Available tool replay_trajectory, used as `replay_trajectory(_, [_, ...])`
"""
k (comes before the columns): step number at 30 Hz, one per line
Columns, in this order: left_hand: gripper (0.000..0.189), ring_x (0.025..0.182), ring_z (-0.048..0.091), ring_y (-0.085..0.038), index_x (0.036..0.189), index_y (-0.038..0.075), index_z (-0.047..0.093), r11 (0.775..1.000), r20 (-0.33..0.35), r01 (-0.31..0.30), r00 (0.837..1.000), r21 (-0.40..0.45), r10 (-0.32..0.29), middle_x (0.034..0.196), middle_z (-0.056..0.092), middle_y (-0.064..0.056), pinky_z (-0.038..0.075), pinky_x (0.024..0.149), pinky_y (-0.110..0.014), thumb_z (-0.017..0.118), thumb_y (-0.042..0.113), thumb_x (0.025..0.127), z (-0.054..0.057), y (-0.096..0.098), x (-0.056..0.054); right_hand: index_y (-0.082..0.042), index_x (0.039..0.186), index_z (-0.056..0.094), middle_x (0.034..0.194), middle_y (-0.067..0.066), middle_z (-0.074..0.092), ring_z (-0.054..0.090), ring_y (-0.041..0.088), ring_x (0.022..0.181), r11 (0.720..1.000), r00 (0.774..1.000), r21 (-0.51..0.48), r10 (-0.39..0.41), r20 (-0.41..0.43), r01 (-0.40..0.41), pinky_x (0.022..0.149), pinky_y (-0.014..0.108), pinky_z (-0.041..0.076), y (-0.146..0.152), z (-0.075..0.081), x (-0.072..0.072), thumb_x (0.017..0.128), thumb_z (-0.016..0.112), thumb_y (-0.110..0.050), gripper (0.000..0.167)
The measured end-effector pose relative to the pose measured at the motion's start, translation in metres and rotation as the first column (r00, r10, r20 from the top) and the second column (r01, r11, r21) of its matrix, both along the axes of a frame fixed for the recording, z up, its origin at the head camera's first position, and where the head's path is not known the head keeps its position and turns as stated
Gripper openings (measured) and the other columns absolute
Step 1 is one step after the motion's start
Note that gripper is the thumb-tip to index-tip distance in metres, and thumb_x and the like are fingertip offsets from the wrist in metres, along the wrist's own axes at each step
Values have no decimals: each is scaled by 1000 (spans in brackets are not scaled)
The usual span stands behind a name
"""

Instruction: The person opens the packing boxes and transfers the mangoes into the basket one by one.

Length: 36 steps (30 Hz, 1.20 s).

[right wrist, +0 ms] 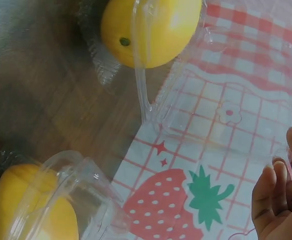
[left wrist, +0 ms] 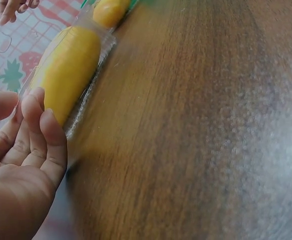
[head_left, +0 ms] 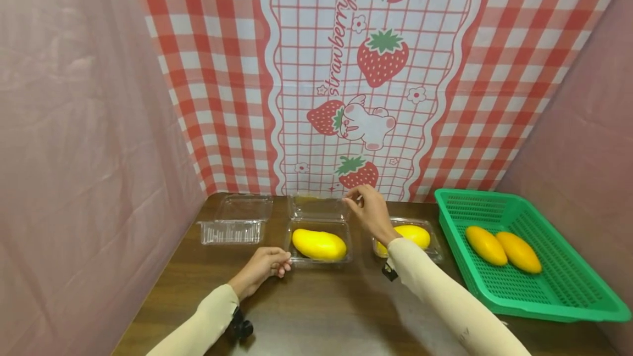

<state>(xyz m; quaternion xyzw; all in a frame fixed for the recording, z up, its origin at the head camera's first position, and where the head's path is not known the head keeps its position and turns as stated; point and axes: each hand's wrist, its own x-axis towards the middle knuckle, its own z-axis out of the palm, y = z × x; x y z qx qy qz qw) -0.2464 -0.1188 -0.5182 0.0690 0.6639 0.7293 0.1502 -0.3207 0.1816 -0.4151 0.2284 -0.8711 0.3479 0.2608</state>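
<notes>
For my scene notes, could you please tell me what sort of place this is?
Likely a small, makeshift indoor booth: a wooden table stands between pink drapes, with a strawberry-print cloth hanging behind it.

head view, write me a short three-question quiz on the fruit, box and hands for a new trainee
1. How many yellow fruits lie in the green basket?
2. Fill in the gap: the person's ____ hand is at the raised lid of the middle clear box.
3. True or false: that lid is closed down over the fruit inside.

Key:
1. Two, side by side.
2. Right; the right hand has its fingers at a corner of the lid, while the left hand is at the box's near left corner.
3. False; it stands open.
</notes>
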Motion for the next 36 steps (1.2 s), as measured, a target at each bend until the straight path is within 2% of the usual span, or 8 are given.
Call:
replay_trajectory(8, [22, 70, 58, -13, 104, -16, 63, 1000, -8, 19, 1000, 15, -19, 85, 67, -9, 52, 64, -25, 59, 7, 102, 1, -3, 1, -8, 100, 72, 95, 5, 72, 56, 18, 71, 993, 995, -103, -50, 83, 58, 63, 32, 48, -2, 0, -16, 97, 74, -23, 15])
replay_trajectory(13, [24, 69, 58, -13, 104, -16, 62, 1000, -4, 22, 1000, 22, -22, 86, 67, -11, 53, 65, -25, 61, 8, 102, 1, -3, 2, -6, 99, 73, 94, 7, 73, 59, 20, 74, 987, 992, -126, -86, 92, 97, 66, 32, 48, -5, -2, -22, 95, 77, -22, 17])
replay_trajectory(21, [25, 71, 58, -13, 104, -16, 63, 999, -4, 38, 999, 30, -38, 87, 67, -11, 53, 65, -25, 62, 9, 102, 0, -4, 2, -3, 99, 72, 94, 13, 75, 69, 29, 81, 970, 982, -185, -133, 136, 157, 74, 43, 55, -7, -12, -30, 92, 79, -17, 17])
replay_trajectory(27, [26, 71, 58, -13, 106, -18, 61, 999, -2, 46, 999, 29, -45, 85, 67, -9, 52, 65, -24, 62, 8, 102, 0, -3, 2, -3, 99, 73, 92, 14, 75, 69, 32, 85, 965, 959, -136, -192, 207, 223, 81, 47, 55, -6, -22, -33, 94, 78, -21, 19])
replay_trajectory(36, [29, 71, 59, -13, 106, -18, 62, 998, 12, 50, 999, 31, -50, 87, 68, -10, 52, 65, -24, 64, 11, 102, -1, -5, 1, -7, 98, 77, 91, 10, 77, 71, 29, 84, 964, 899, 1, -248, 361, 265, 78, 47, 58, -8, -38, -30, 95, 75, -23, 16])
